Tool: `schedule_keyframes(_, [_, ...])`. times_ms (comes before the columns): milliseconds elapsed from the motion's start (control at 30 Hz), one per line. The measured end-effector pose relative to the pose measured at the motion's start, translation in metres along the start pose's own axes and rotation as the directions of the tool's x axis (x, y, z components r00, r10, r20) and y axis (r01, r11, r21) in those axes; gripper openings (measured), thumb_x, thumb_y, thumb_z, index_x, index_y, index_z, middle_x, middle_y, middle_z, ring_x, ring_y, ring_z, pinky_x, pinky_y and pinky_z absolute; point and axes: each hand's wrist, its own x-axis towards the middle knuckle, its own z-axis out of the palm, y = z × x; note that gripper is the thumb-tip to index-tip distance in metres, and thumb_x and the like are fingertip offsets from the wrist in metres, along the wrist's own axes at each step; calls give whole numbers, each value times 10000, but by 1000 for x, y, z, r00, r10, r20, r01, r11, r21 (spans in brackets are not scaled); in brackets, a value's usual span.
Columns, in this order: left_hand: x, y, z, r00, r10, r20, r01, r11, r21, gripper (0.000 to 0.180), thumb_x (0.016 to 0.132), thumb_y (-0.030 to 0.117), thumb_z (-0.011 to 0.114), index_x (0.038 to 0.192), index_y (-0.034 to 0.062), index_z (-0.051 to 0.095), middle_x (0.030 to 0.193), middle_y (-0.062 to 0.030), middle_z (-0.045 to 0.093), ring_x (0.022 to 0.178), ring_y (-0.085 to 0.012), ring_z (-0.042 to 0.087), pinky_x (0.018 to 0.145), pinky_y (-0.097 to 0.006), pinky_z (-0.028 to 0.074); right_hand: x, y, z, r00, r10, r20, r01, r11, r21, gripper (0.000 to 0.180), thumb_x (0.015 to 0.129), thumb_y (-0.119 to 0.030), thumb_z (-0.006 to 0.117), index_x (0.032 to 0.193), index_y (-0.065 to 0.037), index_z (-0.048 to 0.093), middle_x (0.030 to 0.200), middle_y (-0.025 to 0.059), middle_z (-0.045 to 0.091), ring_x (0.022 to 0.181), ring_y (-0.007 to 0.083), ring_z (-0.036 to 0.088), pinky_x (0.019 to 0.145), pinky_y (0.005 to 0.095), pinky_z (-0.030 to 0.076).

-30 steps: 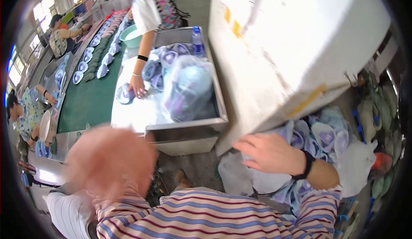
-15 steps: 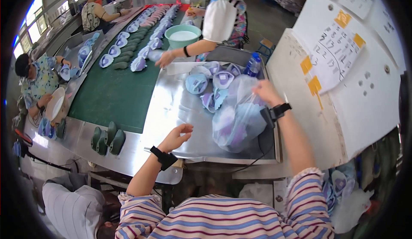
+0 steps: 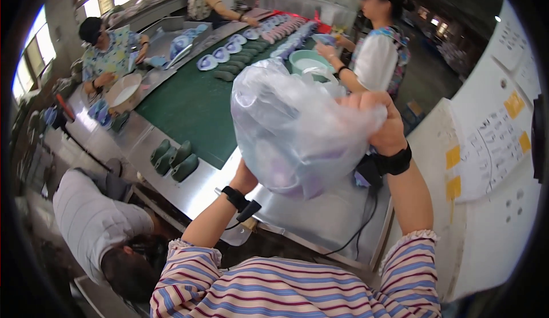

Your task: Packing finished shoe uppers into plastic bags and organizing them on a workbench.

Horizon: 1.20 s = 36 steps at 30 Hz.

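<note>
A clear plastic bag (image 3: 294, 129) with purple shoe pieces inside is lifted above the steel table (image 3: 320, 218). My right hand (image 3: 380, 118) grips the bunched top of the bag at its upper right. My left hand (image 3: 245, 176) is under the bag's lower left side, mostly hidden by the plastic; it seems to support the bag. Both wrists carry black bands, and a black cable runs down from the right wrist across the table.
A green conveyor belt (image 3: 194, 109) carries blue shoe uppers and dark green lasts (image 3: 174, 158). A person in white (image 3: 374, 55) works beside a teal bowl (image 3: 306, 61). Other workers sit at far left. A person crouches at lower left (image 3: 97, 226). A white board stands right.
The bag lay on the table half a second ago with my right hand on it; now both hands have raised it off the table toward the camera.
</note>
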Motion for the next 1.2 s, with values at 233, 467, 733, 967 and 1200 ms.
schedule_keyframes(233, [-82,10,-108,879,284,-382,-115,905,409,343,843,155,523,1172,71,478,1148,-66,522,1037,-225,501,935,-340,372,-78,80,-71,411,899,154,-881,435,-187,454,802,-238,566,1175,-24,420,963,112,596,882,204,588,749,300,475])
schedule_keyframes(467, [-108,18,-140,791,494,-361,272,245,931,240,666,-2,543,900,48,526,1056,-119,515,1043,-300,465,911,-324,363,-126,171,-81,582,810,-65,-572,351,-741,509,795,-288,635,1185,-17,452,1039,90,546,846,154,554,714,278,459])
schedule_keyframes(733, [7,48,-65,948,-304,-91,24,-216,976,509,785,288,545,1276,252,415,1306,-217,368,1240,-379,317,936,-537,315,-46,279,-69,766,506,-396,-606,363,-708,382,781,-250,600,1098,-50,531,1065,140,578,940,264,578,799,344,454])
schedule_keyframes(967, [-85,3,-32,964,-216,152,-211,-284,935,509,795,297,559,1275,352,399,1395,-187,230,1264,-442,239,904,-580,276,-31,293,-42,478,877,45,-212,165,-963,427,636,-195,694,1022,-69,560,929,165,605,899,331,581,746,409,471])
schedule_keyframes(1200, [-42,56,-17,987,150,-60,53,53,997,477,719,167,625,1173,115,487,1228,-171,448,911,-353,562,775,-397,458,-37,236,-1,762,648,-2,36,-46,-998,126,750,-113,498,841,-121,585,601,128,579,591,328,593,532,425,457])
